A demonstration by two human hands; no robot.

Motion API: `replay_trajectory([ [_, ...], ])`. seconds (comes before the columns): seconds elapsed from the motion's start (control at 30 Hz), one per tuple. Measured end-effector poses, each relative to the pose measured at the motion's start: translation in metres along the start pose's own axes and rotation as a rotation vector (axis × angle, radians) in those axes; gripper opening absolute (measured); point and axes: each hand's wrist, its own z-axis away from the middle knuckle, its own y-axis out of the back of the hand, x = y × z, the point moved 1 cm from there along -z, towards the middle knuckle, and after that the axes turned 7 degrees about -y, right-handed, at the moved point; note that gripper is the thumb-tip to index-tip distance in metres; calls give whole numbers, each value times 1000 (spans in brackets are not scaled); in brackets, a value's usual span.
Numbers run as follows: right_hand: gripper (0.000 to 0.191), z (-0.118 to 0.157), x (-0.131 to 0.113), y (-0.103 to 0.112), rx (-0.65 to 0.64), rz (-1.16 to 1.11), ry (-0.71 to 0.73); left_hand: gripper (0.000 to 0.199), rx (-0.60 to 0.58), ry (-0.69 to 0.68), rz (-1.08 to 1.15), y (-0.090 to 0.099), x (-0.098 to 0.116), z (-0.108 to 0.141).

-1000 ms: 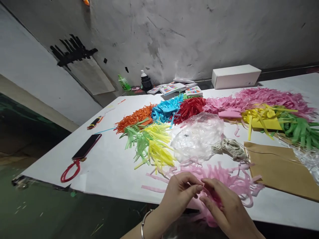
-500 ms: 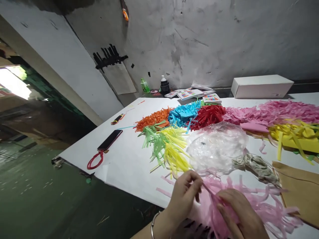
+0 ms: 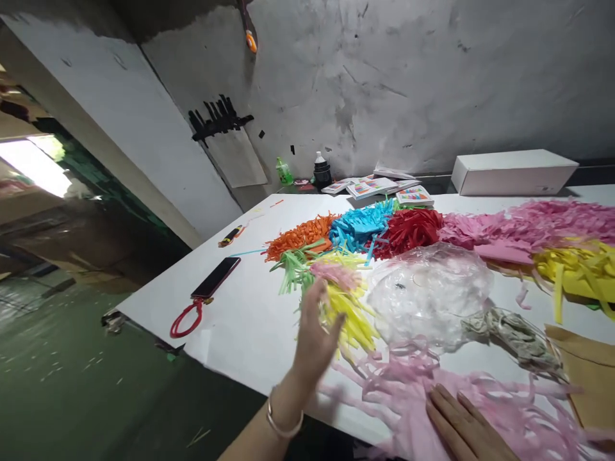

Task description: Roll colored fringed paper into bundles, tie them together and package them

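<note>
My left hand (image 3: pixel 317 333), a bracelet on its wrist, is raised over the table beside the yellow tassels (image 3: pixel 353 317), fingers apart and holding nothing. A small pink tassel (image 3: pixel 336 275) lies on the yellow and green tassels (image 3: pixel 294 269), just beyond its fingertips. Low on the right, my right hand (image 3: pixel 464 422) rests with its fingers stretched flat on a spread of pink tissue strips (image 3: pixel 408 410). Orange (image 3: pixel 302 235), blue (image 3: pixel 360 225) and red (image 3: pixel 408 230) fringed bundles lie behind in a row.
Clear plastic bag (image 3: pixel 430 291), grey-white string (image 3: pixel 516 339) and brown paper (image 3: pixel 586 378) lie right of centre. A phone (image 3: pixel 216 277) with a red cord is at left. More pink fringe (image 3: pixel 552 224), yellow strips (image 3: pixel 576 269) and a white box (image 3: pixel 516 173) sit at right.
My left hand has moved up and left, away from the pink strips, and opened. A pink tassel now lies on the yellow ones. My right hand has released its pinch and flattened on the pink strips.
</note>
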Motion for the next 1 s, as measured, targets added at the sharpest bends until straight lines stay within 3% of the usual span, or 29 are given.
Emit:
replay_trajectory([
  [0.1,34,-3,-9,5,-19,35,-46,44,-767,-293,85,-36,21,65],
  [0.17,34,-4,-13,11,-43,20,-96,50,-1019,-412,38,-54,28,95],
  [0.2,33,-2,-13,14,-46,8,-116,57,-1075,-443,-11,-61,30,104],
  [0.3,34,10,-10,24,-35,-26,-145,68,-1140,-445,-150,-68,31,106],
  [0.4,39,27,-5,31,-10,-61,-177,65,-1159,-397,-287,-60,28,88],
  [0.6,39,31,-10,31,8,-80,-228,47,-857,-250,-644,-47,25,57],
  [0.67,37,27,-12,30,24,-92,-242,50,-853,-332,-626,-51,31,65],
  [0.77,37,25,-14,28,66,-105,-268,70,-1082,-552,-415,-63,39,91],
  [0.83,36,26,-13,29,72,-114,-286,63,-1160,-616,-308,-68,39,106],
  [0.93,32,27,-12,34,48,-159,-331,31,-1055,-571,-266,-68,31,115],
  [1.0,30,26,-12,37,34,-205,-390,31,-996,-501,-235,-66,25,112],
])
